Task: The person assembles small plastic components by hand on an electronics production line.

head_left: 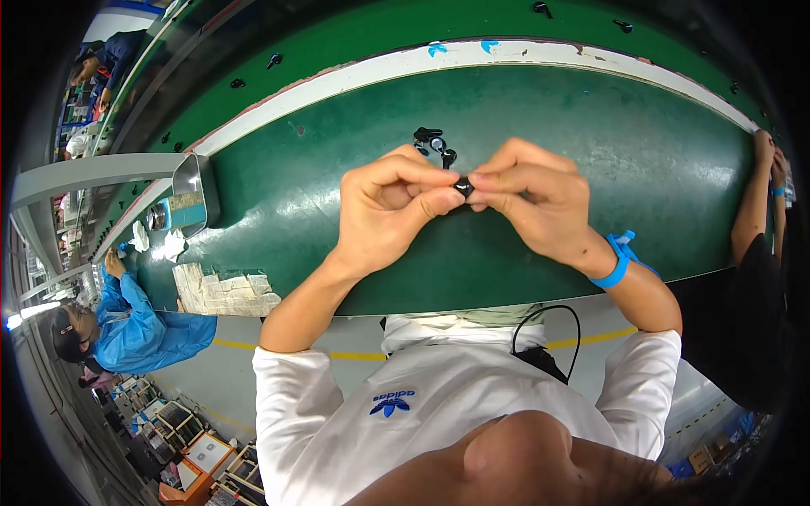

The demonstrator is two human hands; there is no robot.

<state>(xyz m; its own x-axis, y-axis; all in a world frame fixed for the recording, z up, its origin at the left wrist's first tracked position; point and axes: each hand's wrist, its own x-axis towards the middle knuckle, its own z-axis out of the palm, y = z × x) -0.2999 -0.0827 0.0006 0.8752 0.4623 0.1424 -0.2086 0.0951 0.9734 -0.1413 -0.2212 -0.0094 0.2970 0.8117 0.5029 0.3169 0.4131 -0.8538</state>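
Between the fingertips of both hands sits a small glossy black piece, which looks like an earbud [463,187]; the fingers cover much of it. My left hand [377,211] pinches it from the left with thumb and forefinger. From the right, the thumb and fingers of my right hand [540,201] close on the same piece, and a blue strap [620,263] circles that wrist. Just beyond my fingers, a few black earbuds [429,136] lie in a loose group on the green tabletop [337,114].
A metal tray [207,179] with a teal box [184,211] stands at the left, near crumpled white tissue [175,245] and a taped, worn patch [221,291]. Past the white ledge [354,69], scattered earbuds lie on a green belt [363,29]. Co-workers sit left and right.
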